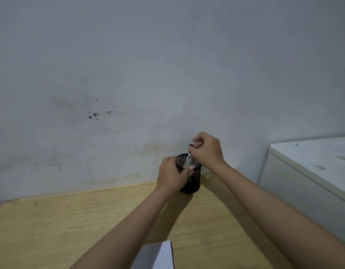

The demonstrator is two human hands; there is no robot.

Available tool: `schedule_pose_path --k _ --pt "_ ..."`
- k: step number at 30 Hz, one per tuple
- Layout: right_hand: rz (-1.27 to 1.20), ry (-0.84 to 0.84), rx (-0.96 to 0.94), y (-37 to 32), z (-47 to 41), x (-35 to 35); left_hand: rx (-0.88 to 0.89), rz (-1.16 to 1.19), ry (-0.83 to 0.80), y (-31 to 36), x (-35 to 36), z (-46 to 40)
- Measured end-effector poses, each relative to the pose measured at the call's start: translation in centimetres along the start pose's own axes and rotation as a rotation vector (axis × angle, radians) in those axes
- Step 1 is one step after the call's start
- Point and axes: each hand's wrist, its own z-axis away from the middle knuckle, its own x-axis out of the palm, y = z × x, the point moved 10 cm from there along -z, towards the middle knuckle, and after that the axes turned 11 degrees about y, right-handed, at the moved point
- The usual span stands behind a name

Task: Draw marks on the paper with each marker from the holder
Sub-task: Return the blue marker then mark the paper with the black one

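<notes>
A black mesh holder (193, 184) stands at the far edge of the wooden table (70, 220), close to the wall. My left hand (170, 175) is wrapped around its left side. My right hand (206, 149) is above the holder, fingers pinched on the top of a white marker (187, 161) with a black cap that stands tilted in the holder. Whether other markers are inside I cannot tell. A white sheet of paper (158, 256) lies at the near edge, between my forearms, partly cut off by the frame.
A stained grey wall (167, 74) rises directly behind the table. A white cabinet or appliance (311, 171) stands to the right of the table, taller than the tabletop.
</notes>
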Motion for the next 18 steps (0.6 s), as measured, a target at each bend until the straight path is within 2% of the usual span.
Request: schedule_pose_path --k 4,6,8,12,18 --pt "-0.114 0.187 -0.195 -3.8 1.3 -4.7 -0.035 0.200 0.048 1.1 -2.1 2.2" --pt "-0.209 0.298 -0.258 -5.4 3.4 -7.7 -0.075 0.421 0.062 2.0 -3.8 3.6" --pt "-0.329 0.354 -0.241 -5.9 6.3 -9.6 -0.120 0.655 0.036 2.9 -5.1 5.1" --pt "-0.484 0.307 -0.214 -6.5 12.1 -10.3 -0.128 0.932 0.136 4.2 -8.8 7.4" --pt "-0.551 0.150 -0.255 -8.7 16.6 -9.5 -0.114 0.883 0.241 3.8 -13.7 9.9"
